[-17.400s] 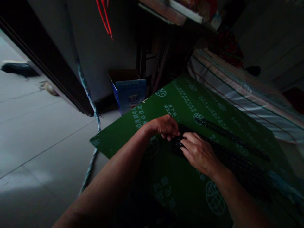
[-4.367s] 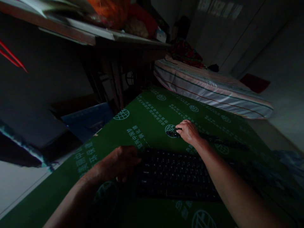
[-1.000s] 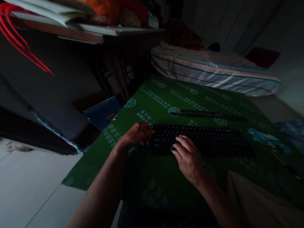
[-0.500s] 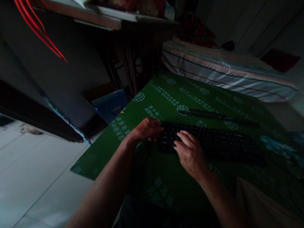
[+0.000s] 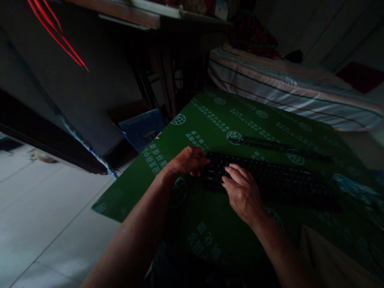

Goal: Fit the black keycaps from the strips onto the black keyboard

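Observation:
A black keyboard lies at a slant on the green printed board, its keys facing up. At its left end is my left hand, fingers curled and closed on the corner; the fingertips are partly hidden in shadow. Over the left part of the keys rests my right hand, with its fingers stretched out and somewhat apart, fingertips touching the keys. Whether anything small lies under those fingertips cannot be made out. Beyond the keyboard lies a long, thin, dark strip of parts, too dim to name.
The green board has its left corner over a pale tiled floor. A blue box stands beyond its left edge. Behind are a wooden table and a bed with a striped sheet. A light-blue crumpled wrapper lies at right.
The whole view has shifted slightly, so things appear a little further right. Both hands stay at the same places on the keyboard.

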### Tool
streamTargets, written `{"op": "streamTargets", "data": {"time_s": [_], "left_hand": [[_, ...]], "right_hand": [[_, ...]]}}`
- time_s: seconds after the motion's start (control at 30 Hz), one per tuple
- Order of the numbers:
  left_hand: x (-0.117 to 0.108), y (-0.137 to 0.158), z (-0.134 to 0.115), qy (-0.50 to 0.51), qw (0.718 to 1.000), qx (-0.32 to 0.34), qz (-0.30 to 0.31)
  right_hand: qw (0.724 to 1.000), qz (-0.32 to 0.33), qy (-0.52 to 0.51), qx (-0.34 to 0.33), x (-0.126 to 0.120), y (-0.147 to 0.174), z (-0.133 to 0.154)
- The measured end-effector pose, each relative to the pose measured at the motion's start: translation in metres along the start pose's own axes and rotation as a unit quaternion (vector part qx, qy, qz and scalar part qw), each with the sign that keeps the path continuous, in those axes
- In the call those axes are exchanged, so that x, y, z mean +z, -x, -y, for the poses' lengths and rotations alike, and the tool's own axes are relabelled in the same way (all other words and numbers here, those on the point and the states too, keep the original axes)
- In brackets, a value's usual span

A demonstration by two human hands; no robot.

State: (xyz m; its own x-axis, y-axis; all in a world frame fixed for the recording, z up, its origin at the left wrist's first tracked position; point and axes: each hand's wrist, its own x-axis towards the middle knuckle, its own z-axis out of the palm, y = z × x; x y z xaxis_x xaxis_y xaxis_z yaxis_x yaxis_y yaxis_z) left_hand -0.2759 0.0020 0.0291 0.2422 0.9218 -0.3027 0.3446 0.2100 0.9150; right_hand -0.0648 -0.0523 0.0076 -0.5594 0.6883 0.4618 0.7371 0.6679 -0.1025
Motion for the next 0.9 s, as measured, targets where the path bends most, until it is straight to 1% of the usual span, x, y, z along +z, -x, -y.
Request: {"op": "streamTargets", "data": {"time_s": [0.37,0.57,0.9], "left_hand": [[0.000,0.000,-0.002,-0.009,1.000,-0.001,0.001],[0.000,-0.002,-0.001,-0.011,1.000,-0.007,0.001],[0.001,-0.002,-0.002,-0.014,1.000,-0.013,-0.010]], "right_hand": [[0.999,-0.016,0.029,-0.021,0.008,0.009,0.001],[0.998,-0.036,0.035,-0.024,0.004,0.008,0.008],[0.998,-0.030,0.050,-0.030,0.004,0.011,0.012]]}}
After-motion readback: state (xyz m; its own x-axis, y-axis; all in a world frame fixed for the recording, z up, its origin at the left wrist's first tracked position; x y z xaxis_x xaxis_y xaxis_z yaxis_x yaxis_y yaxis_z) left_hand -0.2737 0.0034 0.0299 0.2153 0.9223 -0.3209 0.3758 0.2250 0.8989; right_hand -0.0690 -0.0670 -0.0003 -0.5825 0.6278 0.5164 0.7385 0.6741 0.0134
